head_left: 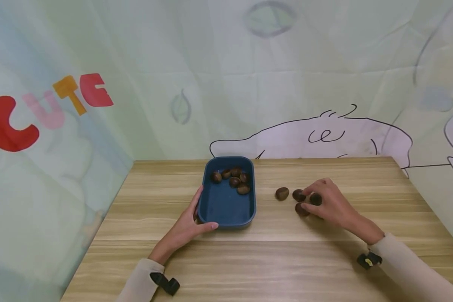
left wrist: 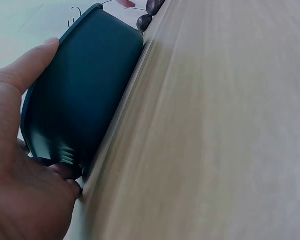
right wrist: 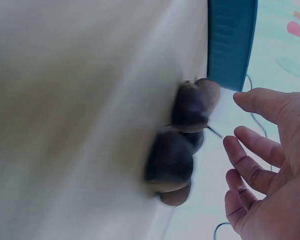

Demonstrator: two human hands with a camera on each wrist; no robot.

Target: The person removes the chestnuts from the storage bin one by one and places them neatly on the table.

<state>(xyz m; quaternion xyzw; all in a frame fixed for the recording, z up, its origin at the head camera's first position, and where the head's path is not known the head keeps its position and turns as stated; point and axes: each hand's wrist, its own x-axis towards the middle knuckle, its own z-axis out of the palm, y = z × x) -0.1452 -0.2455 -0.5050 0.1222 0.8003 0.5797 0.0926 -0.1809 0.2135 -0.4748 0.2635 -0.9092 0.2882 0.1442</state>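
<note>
A blue rectangular tray (head_left: 226,209) lies on the wooden table, with several brown chestnuts (head_left: 243,188) grouped at its far end. My left hand (head_left: 183,230) grips the tray's near left corner, thumb along the near side and fingers round the left side. In the left wrist view the thumb (left wrist: 37,62) rests near the tray's rim. To the right of the tray, my right hand (head_left: 334,205) hovers over loose chestnuts (head_left: 302,209), its thumb and fingers apart. The right wrist view shows nothing between those fingers; dark chestnuts (right wrist: 170,160) sit just beyond them. One chestnut (head_left: 282,193) lies nearer the tray.
The wooden table (head_left: 249,268) ends at a back edge against a printed cloth (head_left: 154,84) with coloured letters and line drawings. The cloth also hangs along the left and right sides. Each wrist bears a small black camera (head_left: 166,283).
</note>
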